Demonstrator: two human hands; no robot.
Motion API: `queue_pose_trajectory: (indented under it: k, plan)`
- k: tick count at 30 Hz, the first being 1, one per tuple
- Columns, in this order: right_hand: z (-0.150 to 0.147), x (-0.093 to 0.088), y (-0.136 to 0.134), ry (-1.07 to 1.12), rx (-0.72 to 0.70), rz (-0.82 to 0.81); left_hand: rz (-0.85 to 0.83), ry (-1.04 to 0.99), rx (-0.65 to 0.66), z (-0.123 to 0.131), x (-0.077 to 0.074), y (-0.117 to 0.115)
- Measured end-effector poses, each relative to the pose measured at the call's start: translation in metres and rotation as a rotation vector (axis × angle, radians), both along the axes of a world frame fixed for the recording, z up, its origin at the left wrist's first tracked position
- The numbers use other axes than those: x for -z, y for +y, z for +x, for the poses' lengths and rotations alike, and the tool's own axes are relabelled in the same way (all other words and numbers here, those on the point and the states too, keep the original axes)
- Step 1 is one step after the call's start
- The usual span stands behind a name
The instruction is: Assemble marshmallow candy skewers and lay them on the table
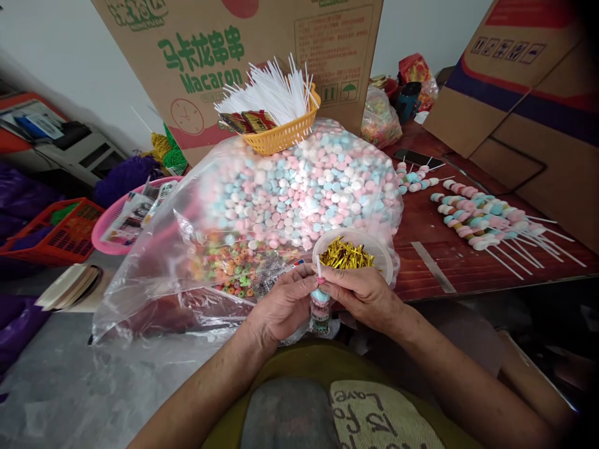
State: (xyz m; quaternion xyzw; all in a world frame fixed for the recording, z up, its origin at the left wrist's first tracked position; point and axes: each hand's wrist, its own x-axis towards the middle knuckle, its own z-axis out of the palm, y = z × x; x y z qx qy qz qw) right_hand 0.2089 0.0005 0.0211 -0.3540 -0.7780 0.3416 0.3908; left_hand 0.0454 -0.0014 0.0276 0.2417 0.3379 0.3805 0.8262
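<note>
In front of my body both hands are closed on a wrapped marshmallow skewer (321, 307), its white stick pointing up and its clear printed wrapper hanging below. My left hand (281, 302) pinches it near the base of the stick from the left. From the right, the fingers of my right hand (367, 293) pinch the same spot, where a small pink bit shows; I cannot tell what that bit is. Just behind the fingers, a round translucent tub (386, 257) holds gold twist ties (345, 252).
A big clear bag of pastel marshmallows (290, 193) and ring-shaped candies (238, 274) covers the table's middle. On it rests a yellow basket (281, 134) of white sticks. Finished-looking skewers (491, 218) lie right. Cardboard boxes (262, 37) stand behind; a pink basket (105, 234) is left.
</note>
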Motion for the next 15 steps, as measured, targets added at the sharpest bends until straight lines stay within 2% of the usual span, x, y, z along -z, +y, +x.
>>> queue_pose_trajectory:
  k: [2, 3, 6, 8, 10, 11, 13, 15]
  plan:
    - [0.000, 0.000, 0.001, -0.029, -0.043, -0.047, -0.023, -0.005, 0.020, 0.001, 0.003, 0.000]
    - [-0.001, 0.002, 0.001, -0.042, -0.019, -0.050, -0.028, -0.003, 0.012, 0.002, 0.005, 0.001]
    - [-0.008, 0.010, -0.002, -0.079, 0.172, 0.042, -0.029, 0.030, -0.094, 0.005, 0.010, 0.001]
    - [-0.010, 0.014, -0.002, -0.146, 0.228, 0.156, -0.004, 0.069, -0.159, 0.006, 0.011, 0.000]
    - [-0.010, 0.014, 0.001, -0.265, 0.197, 0.329, 0.078, 0.166, -0.163, 0.004, 0.008, -0.001]
    - [-0.010, 0.012, 0.005, -0.327, 0.188, 0.431, 0.149, 0.254, -0.183, 0.002, 0.007, -0.001]
    - [-0.014, 0.007, 0.012, -0.403, 0.236, 0.602, 0.305, 0.484, -0.316, -0.006, 0.003, -0.002]
    - [-0.028, 0.003, 0.017, -0.373, 0.308, 0.655, 0.336, 0.626, -0.400, -0.021, -0.003, -0.001]
